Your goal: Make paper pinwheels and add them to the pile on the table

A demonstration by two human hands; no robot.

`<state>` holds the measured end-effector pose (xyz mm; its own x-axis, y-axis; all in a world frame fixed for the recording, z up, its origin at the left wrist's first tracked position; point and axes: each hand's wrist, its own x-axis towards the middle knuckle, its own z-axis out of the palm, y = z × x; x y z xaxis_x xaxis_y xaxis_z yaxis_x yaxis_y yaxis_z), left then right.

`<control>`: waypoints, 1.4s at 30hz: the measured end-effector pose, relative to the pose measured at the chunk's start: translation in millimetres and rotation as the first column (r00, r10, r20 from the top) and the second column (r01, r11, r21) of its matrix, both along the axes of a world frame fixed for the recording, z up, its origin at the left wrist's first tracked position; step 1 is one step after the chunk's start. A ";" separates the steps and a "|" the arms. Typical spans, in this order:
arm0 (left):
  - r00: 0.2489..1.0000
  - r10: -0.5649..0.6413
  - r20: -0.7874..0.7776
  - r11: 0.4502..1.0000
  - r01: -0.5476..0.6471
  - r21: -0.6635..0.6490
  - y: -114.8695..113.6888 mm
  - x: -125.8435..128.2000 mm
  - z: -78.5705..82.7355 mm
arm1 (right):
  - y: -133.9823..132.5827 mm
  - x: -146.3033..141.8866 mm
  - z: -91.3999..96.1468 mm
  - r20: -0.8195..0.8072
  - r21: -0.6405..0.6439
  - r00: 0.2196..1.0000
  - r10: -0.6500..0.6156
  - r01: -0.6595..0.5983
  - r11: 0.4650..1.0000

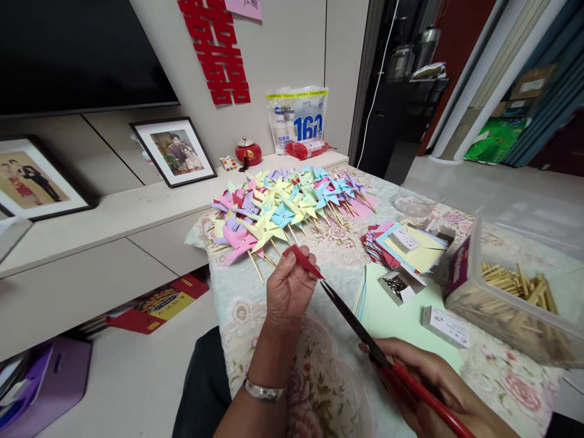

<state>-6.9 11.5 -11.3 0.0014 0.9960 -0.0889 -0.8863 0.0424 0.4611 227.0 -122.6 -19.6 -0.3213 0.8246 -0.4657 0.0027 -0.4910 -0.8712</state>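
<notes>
My left hand (290, 285) pinches a folded piece of red paper (303, 261) above the flowered tablecloth. In my right hand (424, 377) is a pair of scissors (353, 322) with red handles and dark blades. The blade tips point up and left, right by the lower corner of the red paper; whether they touch it I cannot tell. Just beyond my left hand lies a heap of paper pinwheels (283, 213) in pink, yellow, blue and purple, on wooden sticks.
To the right lie coloured paper sheets (413, 316), a small open box of metal fasteners (401, 285) and a small white box (444, 326). A plastic tub (506, 304) holds many short wooden sticks. Picture frames (176, 152) and a bag of cups (297, 121) stand on the cabinet behind.
</notes>
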 end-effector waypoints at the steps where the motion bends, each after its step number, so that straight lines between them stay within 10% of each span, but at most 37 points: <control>1: 1.000 0.001 -0.003 1.000 -0.001 0.000 0.0 0.1 0.1 | 2.1 -2.1 2.6 -0.005 -0.007 1.000 0.015 -0.015 1.000; 42: 0.995 -0.102 0.004 0.994 0.102 0.050 -2.4 4.7 -3.9 | 5.2 -11.4 -20.8 -0.139 0.123 0.990 0.031 -0.014 0.992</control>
<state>-2.3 9.1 -15.2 0.1037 0.9939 -0.0387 -0.8816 0.1099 0.4591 215.6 -117.4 -40.4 -0.3959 0.8639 -0.3113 -0.1143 -0.3827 -0.9168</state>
